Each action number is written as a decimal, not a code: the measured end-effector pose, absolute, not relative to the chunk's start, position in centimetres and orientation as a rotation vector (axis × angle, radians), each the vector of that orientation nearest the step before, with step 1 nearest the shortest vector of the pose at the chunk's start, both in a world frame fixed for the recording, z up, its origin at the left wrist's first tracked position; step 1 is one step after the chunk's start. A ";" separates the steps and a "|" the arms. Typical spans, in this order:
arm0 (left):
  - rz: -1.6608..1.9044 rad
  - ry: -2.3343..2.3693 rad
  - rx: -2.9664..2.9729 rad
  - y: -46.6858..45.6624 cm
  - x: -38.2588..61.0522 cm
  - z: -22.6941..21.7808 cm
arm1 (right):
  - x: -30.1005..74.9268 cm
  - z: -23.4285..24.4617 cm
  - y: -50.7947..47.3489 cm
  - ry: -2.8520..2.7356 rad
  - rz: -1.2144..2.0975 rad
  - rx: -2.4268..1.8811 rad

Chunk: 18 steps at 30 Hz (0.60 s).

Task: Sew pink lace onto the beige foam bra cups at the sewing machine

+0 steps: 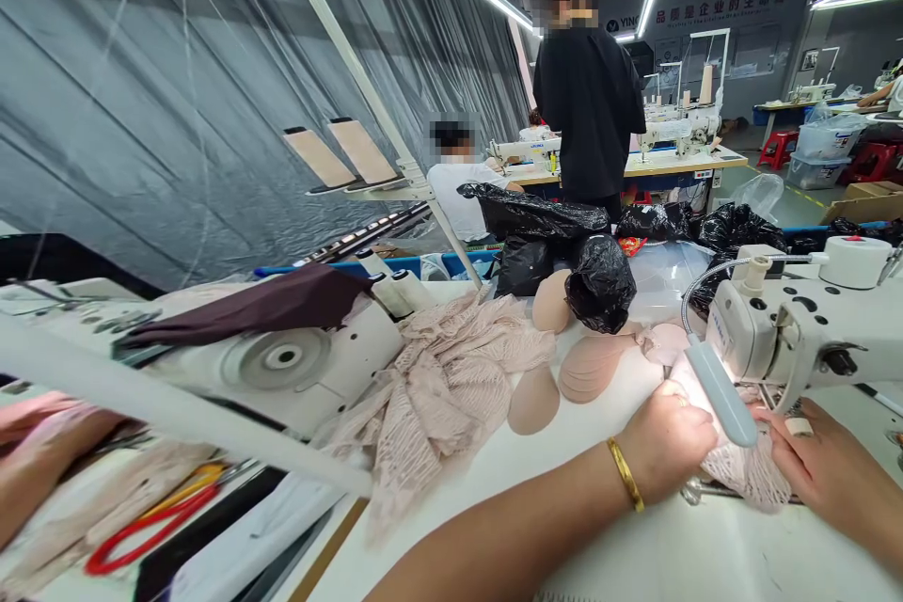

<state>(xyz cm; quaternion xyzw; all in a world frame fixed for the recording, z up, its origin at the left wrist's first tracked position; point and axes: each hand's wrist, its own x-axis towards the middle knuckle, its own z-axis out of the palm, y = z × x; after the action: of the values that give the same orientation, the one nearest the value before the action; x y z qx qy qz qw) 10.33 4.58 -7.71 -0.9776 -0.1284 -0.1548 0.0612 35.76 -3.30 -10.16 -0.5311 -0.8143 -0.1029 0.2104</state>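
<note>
My left hand (pixel 667 437), with a gold bangle at the wrist, is closed on a piece of pink lace fabric (pixel 748 470) under the head of a white sewing machine (pixel 811 324). My right hand (pixel 822 461) grips the same fabric from the right side, fingers curled, a thimble-like ring on one finger. The machine's lamp (pixel 720 390) shines between the two hands and hides part of the fabric and the needle.
A heap of pink lace (pixel 437 386) and stacked foam bra cups (pixel 593 367) lie on the white table (pixel 599 555). Another machine (pixel 282 362) stands at left, with red-handled scissors (pixel 151 527). Black bags (pixel 599 277) sit behind. Two people work further back.
</note>
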 end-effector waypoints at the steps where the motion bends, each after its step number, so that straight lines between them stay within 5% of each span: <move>1: -0.447 -0.405 -2.984 4.5 10.1 -7.5 | 35.9 -10.3 -3.4 -2.260 -0.297 -1.468; 12: -0.306 -0.746 -3.050 3.4 8.7 -5.2 | 35.8 -10.1 -3.4 -2.207 -0.529 -1.162; 18: -0.194 -0.880 -2.954 2.5 10.5 -5.1 | 33.4 -9.0 -4.4 -2.411 -0.266 -1.110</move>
<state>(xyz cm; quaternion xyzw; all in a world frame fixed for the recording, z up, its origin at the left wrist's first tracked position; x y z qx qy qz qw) 10.52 2.50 -5.14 -0.9561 -0.2850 -0.0627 0.0264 33.41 -4.35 -9.04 -0.4044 -0.8786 -0.0968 0.2349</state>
